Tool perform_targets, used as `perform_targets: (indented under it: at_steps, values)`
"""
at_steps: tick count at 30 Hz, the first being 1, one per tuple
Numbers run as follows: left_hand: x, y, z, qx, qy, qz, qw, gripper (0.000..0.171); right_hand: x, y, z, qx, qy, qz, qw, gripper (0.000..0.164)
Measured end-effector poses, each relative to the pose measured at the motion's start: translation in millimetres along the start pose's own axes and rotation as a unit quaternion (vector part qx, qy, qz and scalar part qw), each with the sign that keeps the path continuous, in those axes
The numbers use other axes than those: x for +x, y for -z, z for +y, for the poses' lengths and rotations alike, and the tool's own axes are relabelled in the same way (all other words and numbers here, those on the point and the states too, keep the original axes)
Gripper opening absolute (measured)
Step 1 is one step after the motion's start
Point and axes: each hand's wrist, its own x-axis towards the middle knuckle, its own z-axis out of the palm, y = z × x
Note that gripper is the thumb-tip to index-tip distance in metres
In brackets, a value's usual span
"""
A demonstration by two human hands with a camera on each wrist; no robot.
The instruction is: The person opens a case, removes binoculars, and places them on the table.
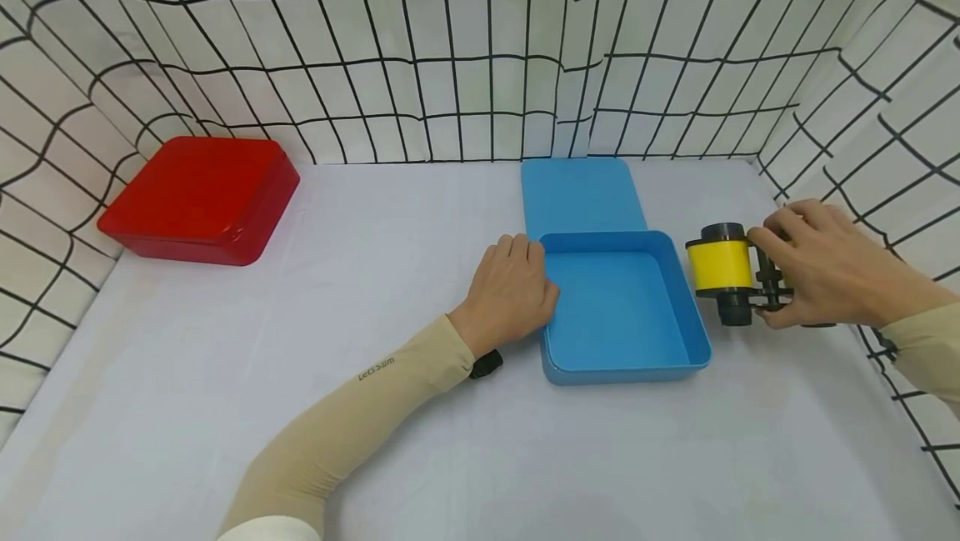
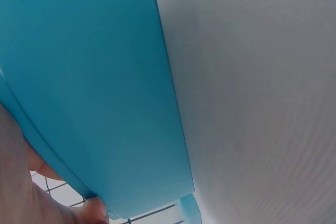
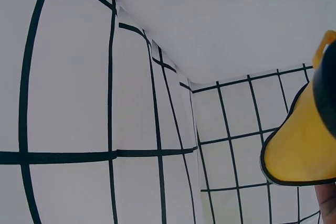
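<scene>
A blue box [image 1: 626, 316] lies on the white table with its lid [image 1: 581, 195] folded back behind it; its inside is bare. My left hand [image 1: 510, 287] grips the left wall of the box, fingers curled over the rim. In the left wrist view the box's side wall [image 2: 105, 87] fills much of the picture, with my fingertips at its edge. To the right of the box, my right hand [image 1: 821, 262] holds yellow and black binoculars [image 1: 720, 264] from above by their right half, which the hand partly hides. The right wrist view shows part of the yellow binocular barrel [image 3: 299, 150].
A closed red box [image 1: 198, 199] sits at the table's back left. White walls with a black grid [image 1: 465, 57] enclose the back and both sides; the right wall runs close beside my right forearm. A black wrist strap piece [image 1: 486, 364] shows under my left wrist.
</scene>
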Motion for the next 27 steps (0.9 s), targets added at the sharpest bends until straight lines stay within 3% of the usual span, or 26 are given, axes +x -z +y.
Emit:
perform_targets:
  at_steps: [27]
  values:
    - [-0.6, -1.9, 0.6, -0.003, -0.001, 0.017, 0.9999, 0.020, -0.1, -25.0, -4.3, 0.025, 0.031, -0.024, 0.999, 0.100]
